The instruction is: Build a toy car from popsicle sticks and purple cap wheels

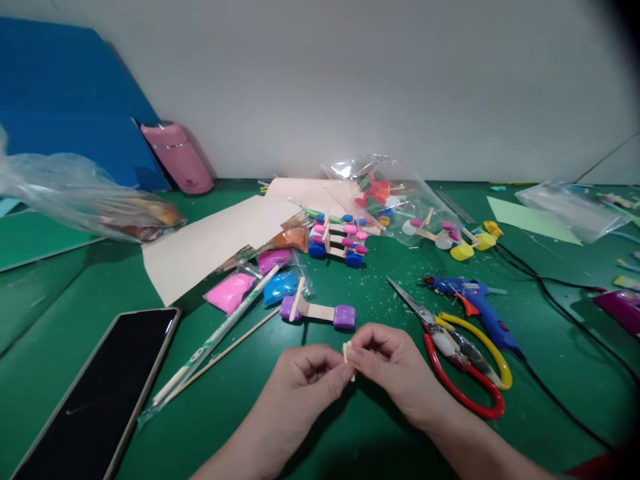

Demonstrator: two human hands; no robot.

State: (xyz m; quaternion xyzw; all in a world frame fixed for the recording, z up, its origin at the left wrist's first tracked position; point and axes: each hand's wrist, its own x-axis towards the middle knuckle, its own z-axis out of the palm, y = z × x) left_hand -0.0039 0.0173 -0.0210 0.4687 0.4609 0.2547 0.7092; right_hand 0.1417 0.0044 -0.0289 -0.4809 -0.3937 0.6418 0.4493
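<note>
My left hand (315, 373) and my right hand (387, 363) meet over the near middle of the green table. Both are closed, pinching a small pale cream piece (346, 352) between their fingertips. Fingers cover most of it, so its kind is hard to tell. Just beyond them lies a flat wooden stick with a purple block at each end (320, 311); another short stick stands tilted at its left end. To the right are scissors (445, 347) with one red and one yellow handle, and a blue glue gun (473, 300).
A phone (95, 400), wrapped chopsticks (215, 337), and pink (231, 292) and blue clay packets (280, 287) lie left. Similar coloured stick pieces (340, 240) and a clear bag (395, 193) sit farther back. A pink flask (177, 157) leans by the wall. The glue gun's cord (565, 403) trails right.
</note>
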